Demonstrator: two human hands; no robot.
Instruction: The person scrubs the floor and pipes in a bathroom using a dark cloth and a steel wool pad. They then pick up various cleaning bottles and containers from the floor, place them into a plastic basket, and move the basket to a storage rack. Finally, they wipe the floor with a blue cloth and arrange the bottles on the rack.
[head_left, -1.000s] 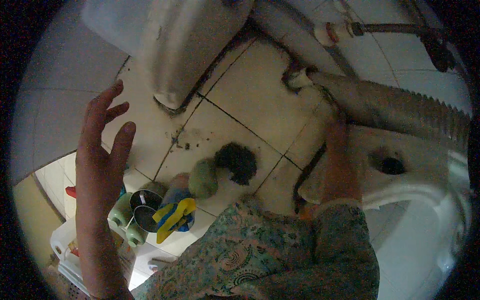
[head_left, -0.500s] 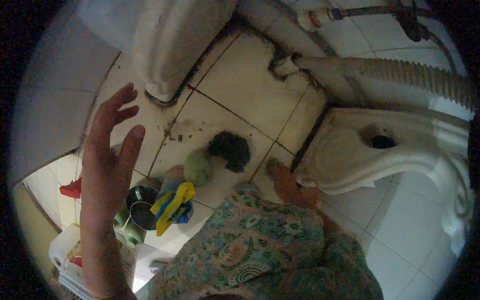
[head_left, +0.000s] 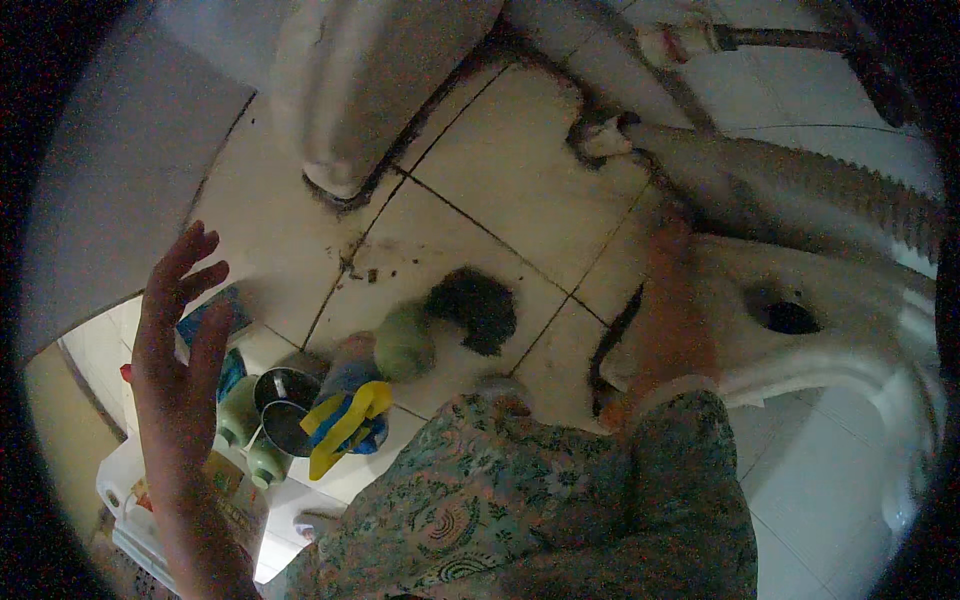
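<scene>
My left hand (head_left: pixel 182 315) is raised at the left with its fingers spread, holding nothing. Beyond its thumb lies a small blue item (head_left: pixel 228 318) I cannot make out. My right hand (head_left: pixel 672 245) stretches forward over the near edge of a white ceramic fixture (head_left: pixel 730 275) with a dark hole; motion smears its fingers. On the stained tiled floor (head_left: pixel 500 190), between the hands, sits a dark clump (head_left: pixel 478 310). A pale green rounded object (head_left: pixel 403 340) touches its left side. Closer to me are a dark-lined mug (head_left: pixel 286 405) and a yellow-and-blue item (head_left: pixel 345 425).
A white ceramic base (head_left: pixel 370 100) stands at the far left, its foot rimmed with dirt. A ribbed grey hose (head_left: pixel 850 185) runs along the far right. Pale green bottles (head_left: pixel 238 410) and a white plastic container (head_left: pixel 120 490) stand at the lower left. Patterned fabric (head_left: pixel 530 500) covers my lap.
My right hand has swung forward and right, from beside the ceramic fixture to over it. My left hand has dropped slightly and moved left, still spread. The view has shifted a little.
</scene>
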